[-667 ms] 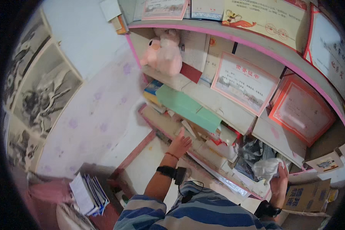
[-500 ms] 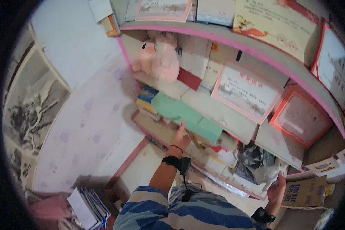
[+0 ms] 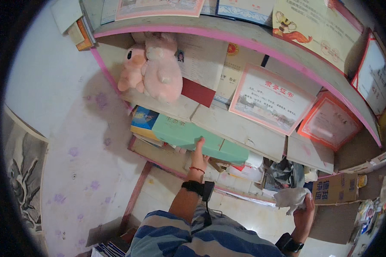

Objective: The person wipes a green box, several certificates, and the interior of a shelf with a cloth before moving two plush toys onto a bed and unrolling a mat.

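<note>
A long green box [image 3: 182, 133] juts out from the lower shelf. My left hand [image 3: 199, 156] grips its front edge, the thumb on top and the other fingers mostly hidden underneath. A blue and yellow box [image 3: 143, 118] sits against its left end. My right hand [image 3: 303, 210] is closed on a crumpled grey-white cloth [image 3: 290, 198], held in front of the lower shelf. Just behind the cloth is a dark plastic bag [image 3: 282, 173] among the shelf's clutter.
Two pink plush toys [image 3: 162, 79] sit on the shelf above, beside a pink-bordered certificate [image 3: 272, 100] and a red-bordered one [image 3: 330, 122]. A cardboard box [image 3: 335, 188] stands at the right. The purple-flowered wall [image 3: 81, 141] rises on the left.
The view has shifted, bringing the plush toys further left. My right hand has drawn the cloth away from the shelf's clutter. My left hand stays on the green box.
</note>
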`<state>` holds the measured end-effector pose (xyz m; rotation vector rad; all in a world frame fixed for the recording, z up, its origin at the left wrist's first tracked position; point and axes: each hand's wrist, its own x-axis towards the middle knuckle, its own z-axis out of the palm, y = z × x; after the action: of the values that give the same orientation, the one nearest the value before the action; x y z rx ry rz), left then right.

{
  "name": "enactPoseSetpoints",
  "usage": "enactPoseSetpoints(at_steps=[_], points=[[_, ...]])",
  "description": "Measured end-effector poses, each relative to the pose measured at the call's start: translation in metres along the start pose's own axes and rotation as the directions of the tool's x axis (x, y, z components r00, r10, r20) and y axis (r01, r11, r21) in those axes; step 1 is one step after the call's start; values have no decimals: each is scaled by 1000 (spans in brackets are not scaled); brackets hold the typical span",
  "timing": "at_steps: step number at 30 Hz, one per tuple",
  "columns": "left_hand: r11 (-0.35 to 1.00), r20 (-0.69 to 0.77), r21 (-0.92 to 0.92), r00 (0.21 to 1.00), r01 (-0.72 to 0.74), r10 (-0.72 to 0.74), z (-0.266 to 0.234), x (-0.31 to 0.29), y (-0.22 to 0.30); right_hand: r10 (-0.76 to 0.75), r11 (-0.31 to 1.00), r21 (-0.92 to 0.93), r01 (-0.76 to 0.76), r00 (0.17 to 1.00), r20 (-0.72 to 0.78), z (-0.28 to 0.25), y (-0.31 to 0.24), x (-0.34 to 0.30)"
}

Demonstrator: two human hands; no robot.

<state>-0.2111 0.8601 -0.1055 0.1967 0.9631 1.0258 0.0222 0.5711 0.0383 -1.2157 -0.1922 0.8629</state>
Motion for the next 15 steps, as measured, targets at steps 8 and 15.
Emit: enactPoseSetpoints(at_steps=[8,15], points=[[999,32,45,999,-4,3,-24,13,-12,-56,998,33,57,998,-26,-32,-4,-30],[996,45,84,998,-38,34,-10,-2,-1,-38,998,49,45,991,-128,-64,-11,-49]])
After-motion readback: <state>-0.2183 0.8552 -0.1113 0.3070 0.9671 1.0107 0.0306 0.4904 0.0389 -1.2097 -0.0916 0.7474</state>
